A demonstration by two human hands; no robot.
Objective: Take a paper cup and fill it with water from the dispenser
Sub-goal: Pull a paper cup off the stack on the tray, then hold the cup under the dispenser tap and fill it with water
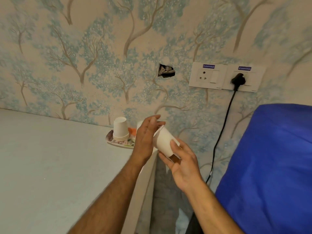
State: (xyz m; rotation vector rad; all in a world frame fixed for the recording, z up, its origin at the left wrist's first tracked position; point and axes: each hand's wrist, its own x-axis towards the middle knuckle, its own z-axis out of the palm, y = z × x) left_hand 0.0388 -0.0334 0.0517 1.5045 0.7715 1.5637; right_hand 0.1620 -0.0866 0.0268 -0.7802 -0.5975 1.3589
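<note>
Partly, left hand [146, 135] hides paper cup [164, 141] rim — right hand [183, 163] holds.

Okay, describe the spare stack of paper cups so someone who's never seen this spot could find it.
Follow the pale counter to its far right corner, against the tree-patterned wall. A small patterned tray sits there, and the stack of paper cups stands upside down on it, unlike the single cup tilted between both hands.

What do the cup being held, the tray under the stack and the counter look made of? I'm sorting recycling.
Held cup: matte white paper, thin rolled rim. Tray: seemingly printed plastic or melamine, slightly glossy, pattern unclear. Counter: smooth pale laminate or painted board, faint sheen; exact material uncertain.
</note>
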